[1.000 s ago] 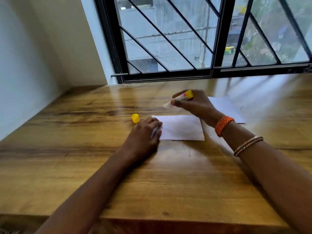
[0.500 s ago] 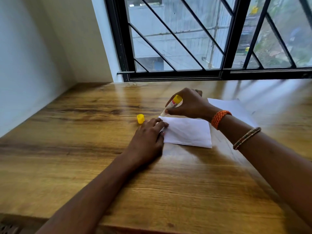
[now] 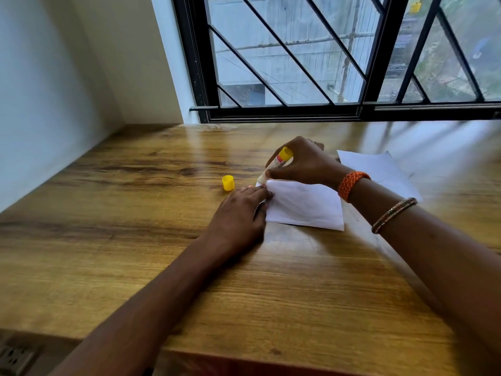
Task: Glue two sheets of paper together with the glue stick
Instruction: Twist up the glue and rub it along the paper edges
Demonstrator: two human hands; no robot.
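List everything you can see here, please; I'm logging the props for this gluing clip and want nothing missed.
glue stick: one, white body with yellow end, tilted in the right hand, tip at the near sheet's far left corner
cap: one, yellow, standing on the table left of the near sheet
near sheet: one, white, flat on the table between the hands
far sheet: one, white, behind the right wrist
table: one, brown wood grain
window: black frame and diagonal bars, behind the table
wall socket: one, pale, bottom left corner
bracelets: orange woven one at the wrist, thin metallic ones further up the right forearm
left hand: pressing the near sheet's left edge
right hand: holding the glue stick
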